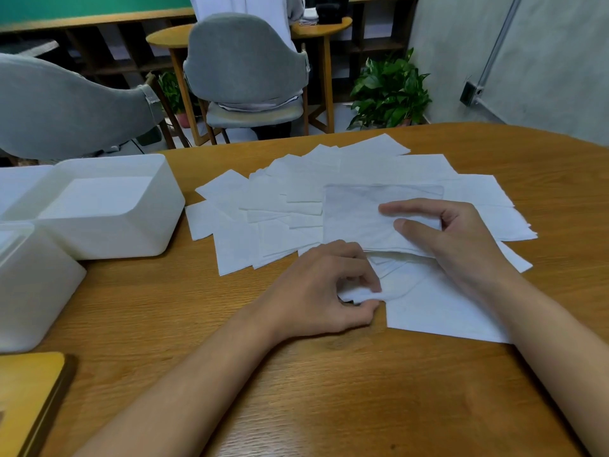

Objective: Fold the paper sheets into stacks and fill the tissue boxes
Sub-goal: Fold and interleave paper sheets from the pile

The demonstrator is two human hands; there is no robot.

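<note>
While the flat right hand (461, 245) pins the stack (352, 216), the left hand (323, 285), pinching a sheet (445, 308), should fold edge-to-edge.

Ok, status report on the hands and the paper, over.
Left hand pinching corner of near sheet. Right hand pressing folded sheet. Loose sheets spread behind; tissue box open, nothing blocking.
</note>
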